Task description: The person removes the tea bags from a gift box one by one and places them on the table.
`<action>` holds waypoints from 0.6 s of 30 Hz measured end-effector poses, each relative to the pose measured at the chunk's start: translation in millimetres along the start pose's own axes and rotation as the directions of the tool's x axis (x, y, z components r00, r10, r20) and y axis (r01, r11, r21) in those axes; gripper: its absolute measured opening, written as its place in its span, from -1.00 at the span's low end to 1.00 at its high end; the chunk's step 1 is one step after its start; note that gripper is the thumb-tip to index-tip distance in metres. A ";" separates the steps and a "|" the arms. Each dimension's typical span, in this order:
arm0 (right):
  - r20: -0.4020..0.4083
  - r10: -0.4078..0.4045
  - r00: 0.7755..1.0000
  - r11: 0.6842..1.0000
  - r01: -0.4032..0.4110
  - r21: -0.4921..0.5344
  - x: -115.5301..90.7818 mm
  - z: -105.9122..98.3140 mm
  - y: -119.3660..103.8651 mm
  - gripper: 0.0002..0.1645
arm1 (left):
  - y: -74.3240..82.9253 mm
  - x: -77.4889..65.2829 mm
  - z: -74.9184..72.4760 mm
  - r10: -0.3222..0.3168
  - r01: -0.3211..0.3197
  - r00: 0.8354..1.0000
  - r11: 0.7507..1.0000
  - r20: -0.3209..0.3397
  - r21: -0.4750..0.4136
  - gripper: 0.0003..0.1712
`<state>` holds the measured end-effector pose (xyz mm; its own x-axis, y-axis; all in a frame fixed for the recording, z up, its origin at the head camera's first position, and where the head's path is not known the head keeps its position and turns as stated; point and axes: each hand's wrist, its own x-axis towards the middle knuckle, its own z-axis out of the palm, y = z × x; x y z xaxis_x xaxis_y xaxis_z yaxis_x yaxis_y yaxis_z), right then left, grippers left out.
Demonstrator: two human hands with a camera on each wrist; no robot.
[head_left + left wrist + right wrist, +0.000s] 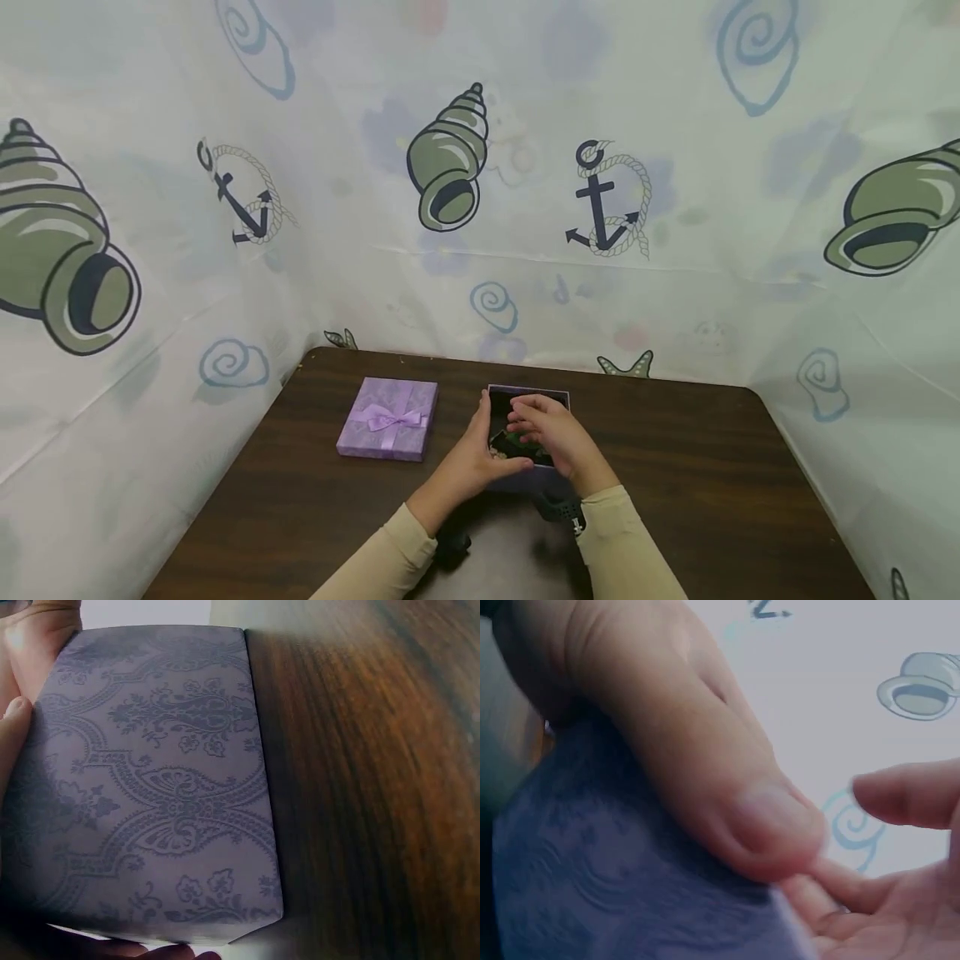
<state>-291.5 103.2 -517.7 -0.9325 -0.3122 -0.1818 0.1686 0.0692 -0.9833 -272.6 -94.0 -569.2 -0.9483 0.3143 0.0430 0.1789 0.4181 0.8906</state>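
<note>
Box point(523, 480) at your twelve o'clock, ribboned lid point(408, 396) at its nine. Your left hand point(474, 458) grips the box's seven-o'clock corner; right hand point(558, 435) over it, grasp unclear. Brace firmly, reach gently.

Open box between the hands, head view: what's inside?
A dark green thing shows inside the open box, too dim to identify. The right hand covers part of the interior, the left hand the near left corner; what lies behind them cannot be seen.
</note>
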 end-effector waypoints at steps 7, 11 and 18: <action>0.204 0.082 0.976 0.959 -0.022 -0.284 14.9 -20.5 -27.3 -0.41 | -0.1 -0.4 -0.4 -0.044 0.045 0.998 0.999 0.037 -0.023 0.62; 0.330 0.084 0.940 0.883 0.083 -0.461 28.7 -28.5 -41.0 -0.51 | 0.0 0.3 -1.7 -0.050 0.051 0.998 0.999 0.031 -0.014 0.60; 0.395 0.224 0.891 0.829 0.039 -0.558 44.5 -34.5 -38.6 -0.52 | 2.5 -3.1 -1.1 -0.072 0.071 0.997 0.997 0.015 0.037 0.59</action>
<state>-350.5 119.3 -487.4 -0.6671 -0.6366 -0.3871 -0.0750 0.5743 -0.8152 -269.4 -94.8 -566.6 -0.9548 0.2960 -0.0277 0.1204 0.4702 0.8743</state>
